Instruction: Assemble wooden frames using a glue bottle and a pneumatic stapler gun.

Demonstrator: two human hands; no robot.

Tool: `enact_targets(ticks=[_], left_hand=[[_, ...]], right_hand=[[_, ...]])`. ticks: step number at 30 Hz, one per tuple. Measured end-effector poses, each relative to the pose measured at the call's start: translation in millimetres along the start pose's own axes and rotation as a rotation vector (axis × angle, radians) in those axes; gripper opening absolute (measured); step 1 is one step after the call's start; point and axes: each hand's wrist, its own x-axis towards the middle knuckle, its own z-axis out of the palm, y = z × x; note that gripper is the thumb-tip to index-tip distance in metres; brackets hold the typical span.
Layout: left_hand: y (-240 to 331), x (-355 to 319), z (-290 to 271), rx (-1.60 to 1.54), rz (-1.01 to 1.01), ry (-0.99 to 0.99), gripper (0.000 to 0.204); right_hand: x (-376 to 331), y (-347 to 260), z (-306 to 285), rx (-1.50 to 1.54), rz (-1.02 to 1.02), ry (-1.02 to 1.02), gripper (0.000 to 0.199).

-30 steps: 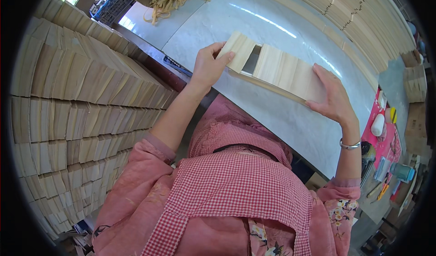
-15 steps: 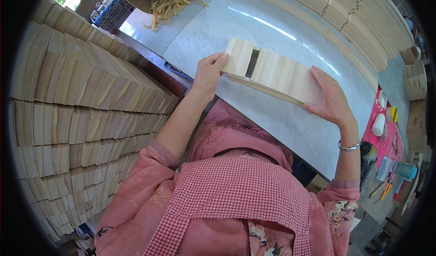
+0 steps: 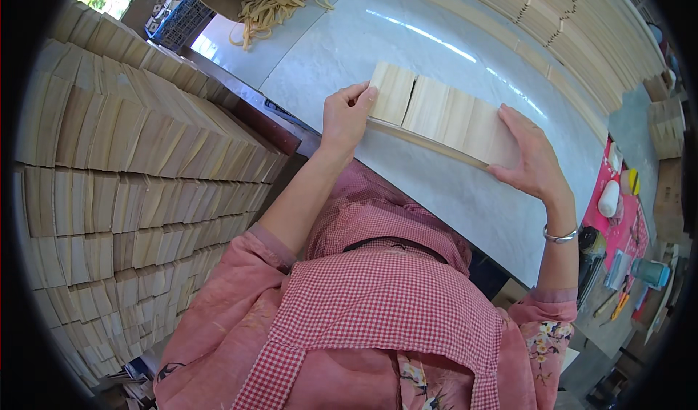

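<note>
A long, narrow box of pale wood (image 3: 435, 142) lies slantwise on the table in front of me. Its top is made up of a short wooden panel (image 3: 393, 94) at the left and a longer wooden panel (image 3: 459, 118) at the right, with a thin dark slit between them. My left hand (image 3: 345, 122) is closed on the left end of the short panel, thumb on top and fingers mostly hidden. At the box's right end, my right hand (image 3: 531, 152) grips with thumb on the near side and fingers on the far side.
Stacked wooden blocks (image 3: 138, 133) rise high at my left. Long wooden strips (image 3: 552, 17) are piled along the far right of the marble-look table (image 3: 320, 68). Curled tan bands (image 3: 283, 2) spill from a container at the back. Tools and a white bottle (image 3: 608, 199) lie at the right.
My left hand has slid the short panel rightward, and the wide dark gap has narrowed to a slit. My right hand has stayed at the box's right end.
</note>
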Motion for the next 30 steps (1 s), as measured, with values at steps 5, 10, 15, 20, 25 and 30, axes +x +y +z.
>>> enact_targets(ticks=[5, 10, 15, 20, 25, 30], left_hand=[[-9, 3, 0, 0.083, 0.051, 0.001, 0.036], [-5, 1, 0, 0.163, 0.110, -0.016, 0.037], [-3, 1, -2, 0.282, 0.163, -0.046, 0.039], [-2, 1, -7, 0.436, 0.217, -0.088, 0.042], [-5, 2, -14, 0.520, 0.256, -0.168, 0.052], [-1, 2, -24, 0.539, 0.300, -0.290, 0.066]], right_hand=[[1, 1, 1, 0.010, 0.011, -0.007, 0.091], [3, 3, -1, 0.022, -0.021, -0.010, 0.089], [5, 5, 0, 0.023, -0.069, 0.000, 0.087], [9, 3, -2, -0.004, -0.075, 0.003, 0.085], [13, -2, -1, -0.067, -0.061, -0.008, 0.084], [12, 0, 2, -0.128, -0.080, 0.009, 0.083]])
